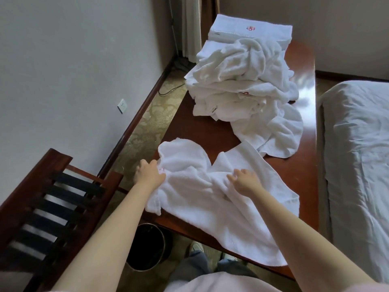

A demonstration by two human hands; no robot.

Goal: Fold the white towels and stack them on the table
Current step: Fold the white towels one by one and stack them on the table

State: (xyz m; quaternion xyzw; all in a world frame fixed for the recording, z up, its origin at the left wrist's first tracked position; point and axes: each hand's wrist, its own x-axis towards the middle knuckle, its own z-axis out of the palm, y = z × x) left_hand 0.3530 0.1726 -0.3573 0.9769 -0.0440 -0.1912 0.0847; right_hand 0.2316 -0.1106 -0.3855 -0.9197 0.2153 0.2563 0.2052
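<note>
One towel [200, 199] lies rumpled on the near worktop [210, 127]; left hand [149, 174] grips its left edge, right hand [245, 180] rests open mid-cloth, likely to spread it flat for folding. Loose pile [242, 81] behind partly hides the folded stack [250, 28]. Left fingertips buried in cloth.

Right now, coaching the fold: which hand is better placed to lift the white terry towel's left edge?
Left. The left hand is at that edge of the white terry towel; the right hand rests mid-towel.
</note>
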